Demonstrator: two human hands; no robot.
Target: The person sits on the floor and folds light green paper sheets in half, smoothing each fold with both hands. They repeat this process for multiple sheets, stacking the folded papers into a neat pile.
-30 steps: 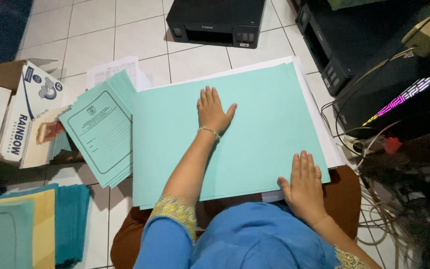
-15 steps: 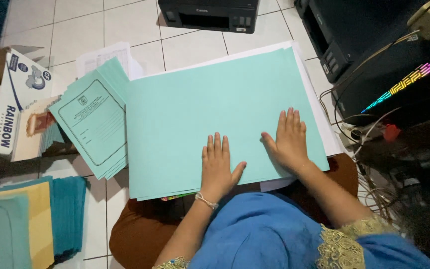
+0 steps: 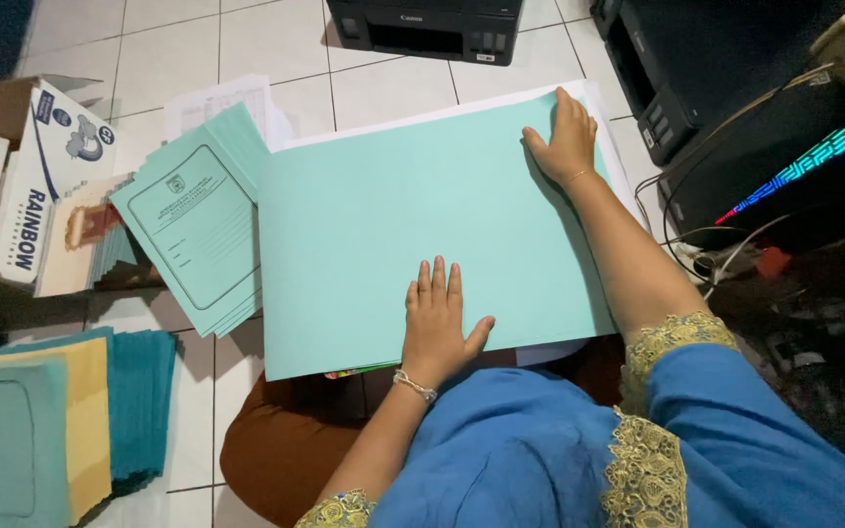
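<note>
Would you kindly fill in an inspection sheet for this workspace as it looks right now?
Surface: white tiled floor; the large sheet rests over the lap.
Job's things: large light-green sheet lying flat on white sheets that show at its top and right edges.
Clutter: stack of printed green folders to the left; teal and yellow covers; open cardboard box.
Hands: left hand flat on the sheet's near edge; right hand flat at its far right corner.
Cables: tangle of wires at right.
Surroundings: black printer ahead; dark equipment with coloured lights at right.
</note>
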